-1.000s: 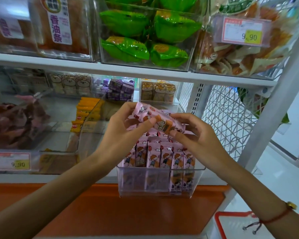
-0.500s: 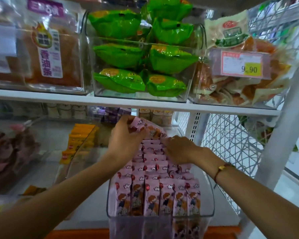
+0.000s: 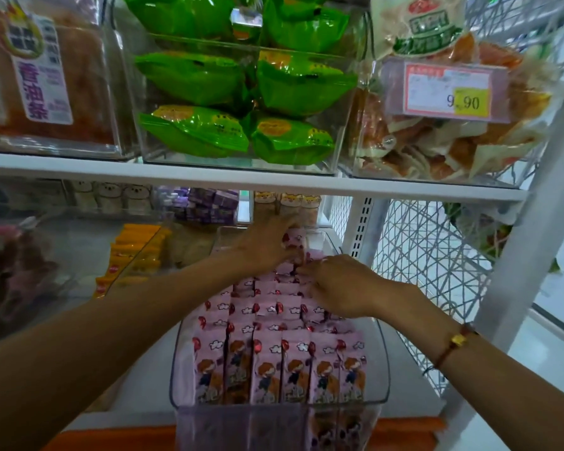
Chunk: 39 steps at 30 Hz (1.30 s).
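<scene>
Left hand [image 3: 266,247]: grips a pink packet [image 3: 294,241] at the back of the clear bin [image 3: 384,366], frame centre. Right hand [image 3: 339,288]: fingers on the packed rows [image 3: 274,320], grip unclear. Step, likely: slotting; next, seat it upright in line.

Small print on the price tag [image 3: 450,89] defeats us (too blurred), and the fingertips of our left hand [image 3: 264,249] blur into the rearmost pink packet [image 3: 295,239].

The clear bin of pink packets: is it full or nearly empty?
Nearly full. Packets stand in tight rows from the bin front back to the left hand and right hand; only a little bare space shows behind them.
</scene>
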{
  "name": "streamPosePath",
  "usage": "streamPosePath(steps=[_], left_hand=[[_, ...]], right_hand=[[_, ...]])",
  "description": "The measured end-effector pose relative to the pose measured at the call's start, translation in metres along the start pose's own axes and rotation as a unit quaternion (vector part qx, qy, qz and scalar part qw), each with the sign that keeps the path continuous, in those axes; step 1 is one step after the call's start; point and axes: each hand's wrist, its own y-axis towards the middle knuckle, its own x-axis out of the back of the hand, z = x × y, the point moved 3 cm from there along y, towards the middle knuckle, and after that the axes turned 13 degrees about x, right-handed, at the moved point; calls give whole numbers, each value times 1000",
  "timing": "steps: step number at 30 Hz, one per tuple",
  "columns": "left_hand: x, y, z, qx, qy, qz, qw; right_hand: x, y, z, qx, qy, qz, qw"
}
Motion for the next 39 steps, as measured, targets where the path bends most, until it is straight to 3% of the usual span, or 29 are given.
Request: streamPosePath(steps=[6, 9, 11, 14, 19, 24, 26, 28, 31, 33, 35, 39], left_hand=[[-31, 23, 6, 32, 154, 106, 982], [-38, 24, 17, 72, 171, 167, 968], [-34, 24, 15, 65, 136, 155, 976], [-22, 21, 8, 28, 74, 54, 995], [-27, 14, 6, 30, 143, 116, 982], [-23, 12, 1, 25, 119, 32, 992], [-18, 9, -2, 35, 53, -17, 998], [-7, 4, -9, 80, -82, -69, 991], [10, -12, -14, 198, -331, -115, 916], [18, -36, -16, 237, -431, -155, 857], [29, -68, -17, 237, -461, -212, 828], [47, -127, -25, 159, -456, -244, 841]], right_hand=[[6, -37, 26, 24, -6, -117, 993], [-3, -70, 55, 8, -17, -194, 981], [-9, -80, 65, -9, -31, -208, 978], [-13, -83, 66, -7, -11, -219, 976], [-17, -83, 66, -6, 18, -216, 976], [-14, -85, 67, -4, 10, -220, 975], [-15, -85, 68, 0, -1, -222, 975], [-15, -85, 67, -3, -15, -231, 973], [-15, -85, 66, 3, -17, -228, 973], [-13, -85, 66, 13, -6, -219, 976], [-9, -85, 64, 8, 40, -237, 971], [11, -79, 70, -49, 225, -337, 913]])
